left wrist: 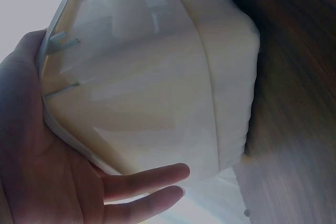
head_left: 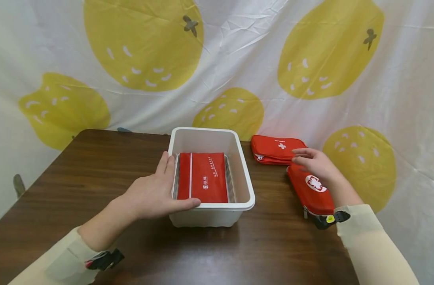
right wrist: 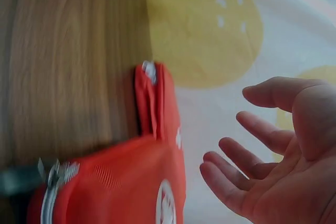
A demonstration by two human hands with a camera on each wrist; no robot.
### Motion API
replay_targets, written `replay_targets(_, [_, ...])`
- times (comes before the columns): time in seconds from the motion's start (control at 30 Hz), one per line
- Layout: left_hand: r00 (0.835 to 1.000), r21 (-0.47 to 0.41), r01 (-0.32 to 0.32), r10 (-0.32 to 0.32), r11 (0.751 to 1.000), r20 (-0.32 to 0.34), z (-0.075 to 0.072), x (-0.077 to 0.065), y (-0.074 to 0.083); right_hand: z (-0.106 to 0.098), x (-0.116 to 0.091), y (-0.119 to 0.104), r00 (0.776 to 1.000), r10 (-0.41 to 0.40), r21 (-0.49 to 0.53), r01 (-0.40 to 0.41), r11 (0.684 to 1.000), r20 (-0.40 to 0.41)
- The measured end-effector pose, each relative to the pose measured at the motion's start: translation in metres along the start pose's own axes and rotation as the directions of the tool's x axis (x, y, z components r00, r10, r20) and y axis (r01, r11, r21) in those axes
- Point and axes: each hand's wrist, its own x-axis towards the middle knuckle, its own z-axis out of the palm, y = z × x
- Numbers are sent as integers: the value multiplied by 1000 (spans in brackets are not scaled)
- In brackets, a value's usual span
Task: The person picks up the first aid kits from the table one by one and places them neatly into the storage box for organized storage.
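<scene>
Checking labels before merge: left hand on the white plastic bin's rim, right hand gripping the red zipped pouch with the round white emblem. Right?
One error: the right hand isn't gripping the red zipped pouch with the round white emblem. The right wrist view shows its fingers clear of it, holding nothing. Left hand on the white plastic bin's rim stands.

Soft light, near sheen on brown wooden table (head_left: 213,255), hazy left-wrist view; blurred red zippered fabric pouch (right wrist: 118,182), right-wrist view
</scene>
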Motion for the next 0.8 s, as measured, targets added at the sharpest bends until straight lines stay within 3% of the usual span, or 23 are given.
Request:
replay_targets(0.2, [1000, -5, 0, 0, 1000, 0, 1, 1, 0, -15, -10, 34, 999, 8, -213, -18, 977, -46])
replay_targets(0.37, [1000, -1, 5, -5, 1000, 0, 1, 1, 1, -26, -16, 60, 999, 50, -324, -53, 945, -16])
replay_targets(0.57, [1000, -4, 5, -5, 1000, 1, 0, 1, 1, -35, -24, 80, 987, 142, -347, -108, 932, 76])
replay_targets(0.8, [1000, 0, 13, -13, 1000, 3, 0, 1, 0, -39, -25, 82, 972, 155, -314, -94, 945, 176])
